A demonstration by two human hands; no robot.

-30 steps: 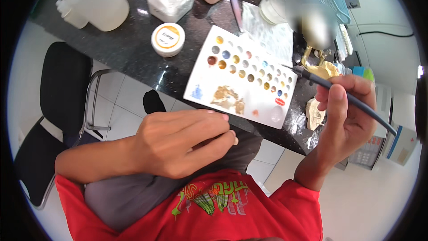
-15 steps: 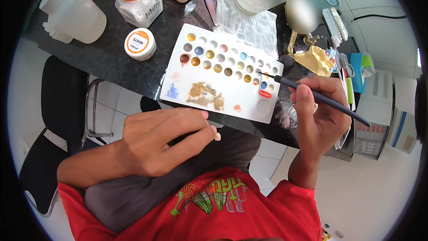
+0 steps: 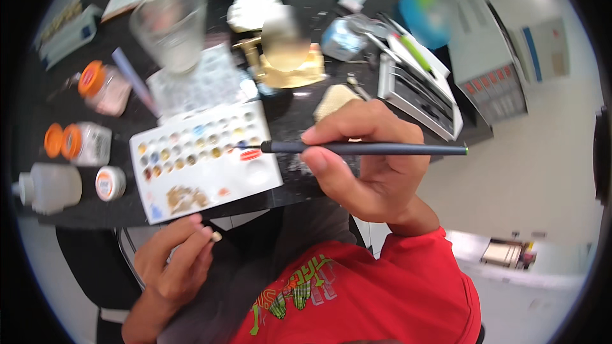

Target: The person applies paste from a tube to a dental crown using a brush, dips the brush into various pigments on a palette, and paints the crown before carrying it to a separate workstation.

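My left hand (image 3: 173,261), below the palette's front edge, pinches a small cream-coloured dental crown (image 3: 217,236) at its fingertips. In my right hand (image 3: 386,181) is a slim dark paintbrush (image 3: 344,148), gripped between thumb and fingers and lying almost level. Its fine tip points left, over the wells at the right side of a white palette (image 3: 223,175). Whether the tip touches the palette I cannot tell. Rows of wells hold yellow, brown, blue and pale colours; a tan smear (image 3: 185,199) marks the flat part.
Left of the palette stand a white lidded jar (image 3: 110,183), an orange-capped jar (image 3: 92,143) and a translucent bottle (image 3: 54,186). Behind it are a crumpled clear sheet (image 3: 197,83) and a clear cup (image 3: 172,32). A dental model (image 3: 293,70) and a tool tray (image 3: 421,99) lie farther right.
The view has swung to the right, so the palette sits farther left. My right hand looks larger and the brush has turned closer to level. My left hand still pinches the dental crown.
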